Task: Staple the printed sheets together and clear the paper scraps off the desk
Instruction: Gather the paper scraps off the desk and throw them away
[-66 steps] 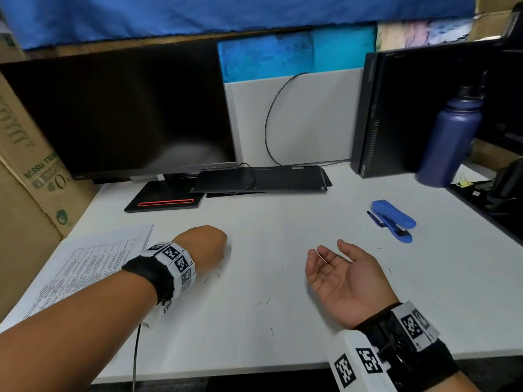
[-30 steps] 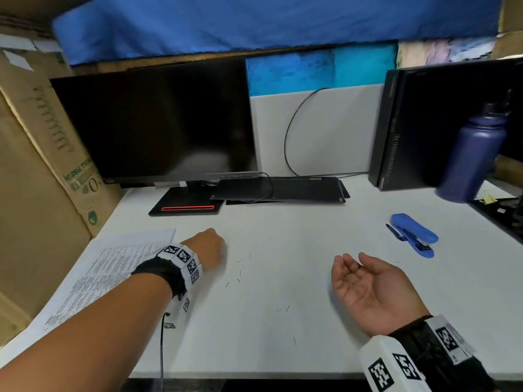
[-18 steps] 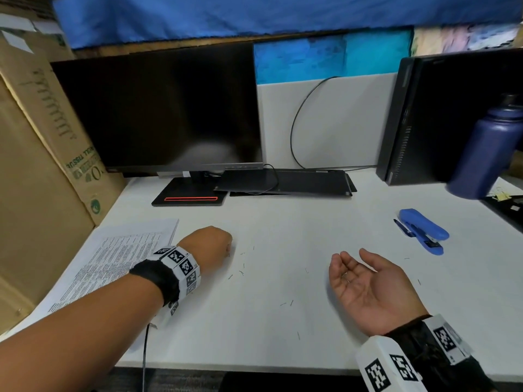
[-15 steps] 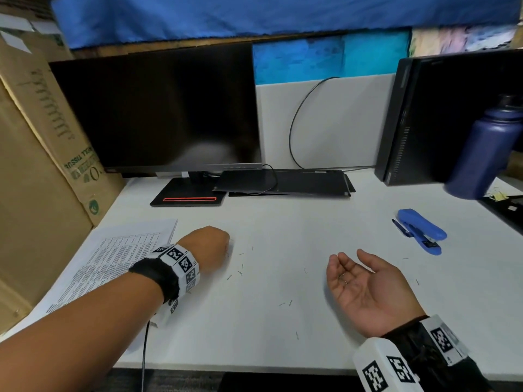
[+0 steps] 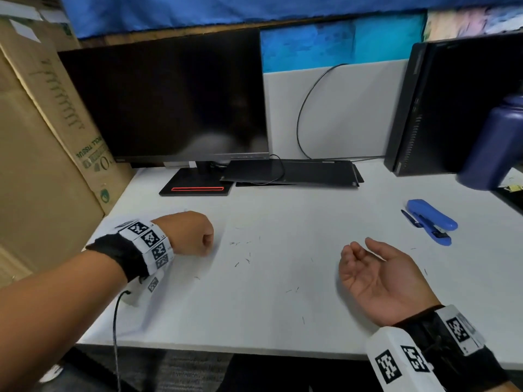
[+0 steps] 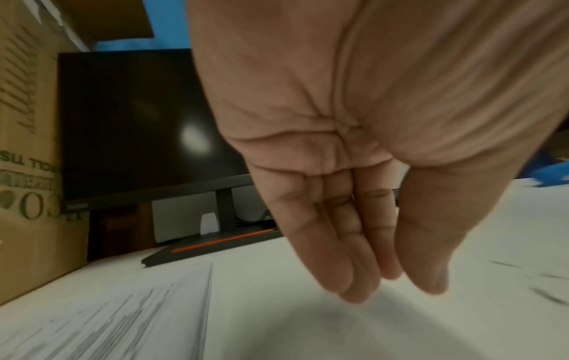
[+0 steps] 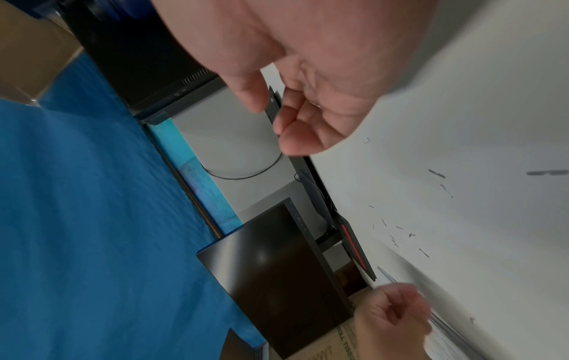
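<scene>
Clearing step: L hand (image 5: 189, 232) fingers straight, sweeping scraps (image 5: 240, 251) across surface (image 5: 268, 315) twd cupped, empty R hand (image 5: 379, 278); next push them in

I see even, soft overhead light on the bench (image 5: 283, 321), a pale glare on the monitor (image 6: 194, 138), motion blur in both wrist views, and bowed edges.

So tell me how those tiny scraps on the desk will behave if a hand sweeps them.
The scraps are thin dark slivers, so they probably weigh almost nothing and would scatter easily. Lying flat on the smooth white desk, they are likely hard to pinch; sliding them toward the open right hand looks easier.
</scene>
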